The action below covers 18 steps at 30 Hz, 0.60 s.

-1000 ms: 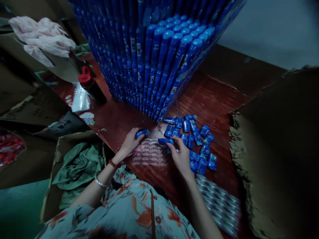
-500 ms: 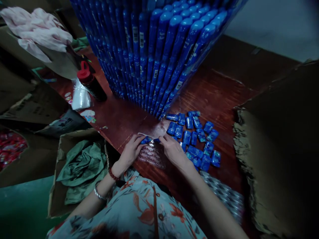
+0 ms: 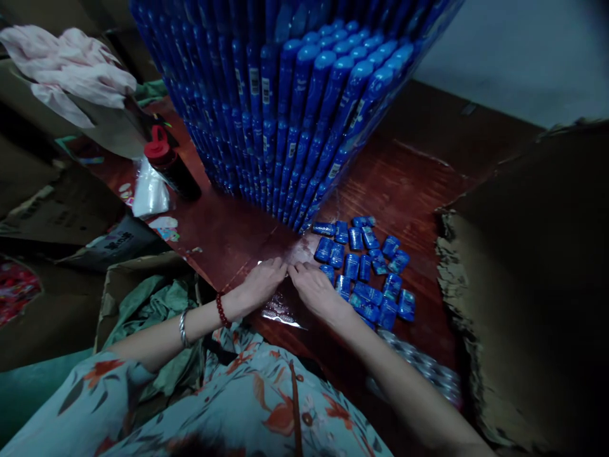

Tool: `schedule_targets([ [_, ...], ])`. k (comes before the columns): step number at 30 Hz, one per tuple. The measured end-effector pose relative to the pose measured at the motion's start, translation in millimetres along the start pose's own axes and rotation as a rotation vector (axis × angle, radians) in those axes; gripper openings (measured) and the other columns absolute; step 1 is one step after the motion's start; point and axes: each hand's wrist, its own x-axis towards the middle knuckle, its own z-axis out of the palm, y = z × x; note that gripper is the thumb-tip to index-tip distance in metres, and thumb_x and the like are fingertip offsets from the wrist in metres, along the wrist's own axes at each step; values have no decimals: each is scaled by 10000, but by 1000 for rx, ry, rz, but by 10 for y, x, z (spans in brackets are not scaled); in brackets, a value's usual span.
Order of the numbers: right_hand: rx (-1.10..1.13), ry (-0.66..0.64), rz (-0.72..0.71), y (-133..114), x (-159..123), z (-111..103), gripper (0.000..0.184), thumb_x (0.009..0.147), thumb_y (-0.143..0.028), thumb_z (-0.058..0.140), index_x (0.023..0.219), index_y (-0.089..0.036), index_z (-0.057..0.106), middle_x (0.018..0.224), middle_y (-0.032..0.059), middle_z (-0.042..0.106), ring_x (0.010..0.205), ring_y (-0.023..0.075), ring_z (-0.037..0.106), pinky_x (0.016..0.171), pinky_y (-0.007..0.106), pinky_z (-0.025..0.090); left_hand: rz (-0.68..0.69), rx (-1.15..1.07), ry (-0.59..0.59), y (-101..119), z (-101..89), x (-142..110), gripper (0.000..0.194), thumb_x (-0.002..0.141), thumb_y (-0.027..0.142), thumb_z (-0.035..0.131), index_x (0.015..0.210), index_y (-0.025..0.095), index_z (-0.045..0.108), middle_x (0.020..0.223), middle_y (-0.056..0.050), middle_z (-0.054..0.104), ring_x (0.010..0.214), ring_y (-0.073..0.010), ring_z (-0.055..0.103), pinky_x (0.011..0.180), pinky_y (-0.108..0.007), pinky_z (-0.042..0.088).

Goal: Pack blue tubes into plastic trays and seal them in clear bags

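Reddish-brown table [image 3: 394, 184] against a pale, bluish wall [image 3: 514, 57] in dim light.

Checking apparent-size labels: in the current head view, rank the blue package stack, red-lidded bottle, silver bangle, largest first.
1. Blue package stack
2. Red-lidded bottle
3. Silver bangle

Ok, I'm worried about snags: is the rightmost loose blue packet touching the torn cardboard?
Apart: the head view shows a strip of bare tabletop between the blue packet and the torn cardboard.
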Motion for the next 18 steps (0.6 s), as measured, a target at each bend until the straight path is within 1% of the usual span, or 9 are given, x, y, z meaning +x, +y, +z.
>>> schedule_targets([
  [4, 123, 11, 108, 6, -12, 54, 269, 833, -23, 379, 982, -131, 576, 901, 121, 623, 833, 240, 587, 699, 330, 439, -2, 92, 18, 48, 16, 59, 295, 851, 23, 326, 1012, 83, 566, 973, -156, 592, 865, -248, 578, 763, -362, 461],
  [6, 292, 70, 149, 99, -84, 92, 206, 889, -137, 427, 1026, -161, 580, 955, 94, 641, 875, 211, 601, 735, 297, 448, 0, 105, 52, 28, 48, 39, 275, 862, 43, 343, 1000, 97, 574, 956, -137, 597, 868, -241, 572, 779, -357, 450],
  [7, 378, 130, 183, 173, -129, 111, 204, 913, -210, 431, 1049, -181, 579, 989, 79, 648, 900, 196, 605, 762, 284, 449, -2, 98, 72, 3, 60, 15, 267, 869, 59, 358, 1022, 105, 573, 964, -128, 599, 882, -235, 568, 791, -350, 443],
  [9, 455, 294, 349, 362, -216, 144, 263, 943, -324, 385, 1061, -204, 587, 1014, 67, 658, 924, 187, 605, 802, 286, 445, -29, 66, 137, -63, 67, -54, 280, 892, 133, 404, 1137, 124, 539, 1026, -121, 598, 926, -232, 556, 810, -346, 431],
  [11, 348, 403, 602, 571, -264, 175, 335, 941, -386, 360, 1016, -183, 615, 972, 108, 661, 922, 228, 596, 807, 343, 440, -79, 12, 248, -123, 36, -117, 398, 907, 270, 451, 1287, 155, 441, 1146, -127, 567, 990, -248, 534, 827, -360, 420],
  [13, 176, 375, 785, 747, -245, 210, 375, 900, -447, 425, 957, -148, 644, 919, 171, 649, 927, 293, 573, 787, 419, 430, -114, -74, 371, -137, -40, -121, 497, 906, 387, 450, 1351, 178, 373, 1215, -124, 535, 1024, -259, 515, 834, -369, 414],
  [15, 65, 275, 838, 851, -162, 253, 390, 853, -465, 502, 939, -119, 660, 936, 223, 627, 959, 348, 543, 776, 483, 416, -88, -170, 435, -78, -149, -24, 434, 929, 389, 394, 1303, 173, 432, 1165, -106, 562, 1008, -240, 519, 846, -359, 413],
  [17, 71, 183, 834, 877, -53, 294, 372, 824, -438, 551, 957, -109, 662, 985, 242, 612, 984, 370, 528, 766, 506, 417, -2, -229, 423, 48, -266, 183, 344, 949, 325, 351, 1210, 170, 514, 1086, -89, 590, 982, -214, 531, 860, -337, 415],
  [18, 96, 152, 825, 867, -6, 311, 347, 816, -408, 565, 968, -111, 661, 1007, 239, 609, 996, 371, 526, 764, 500, 423, 37, -227, 384, 125, -317, 318, 315, 949, 289, 353, 1181, 172, 532, 1076, -86, 590, 988, -206, 532, 872, -328, 414],
])
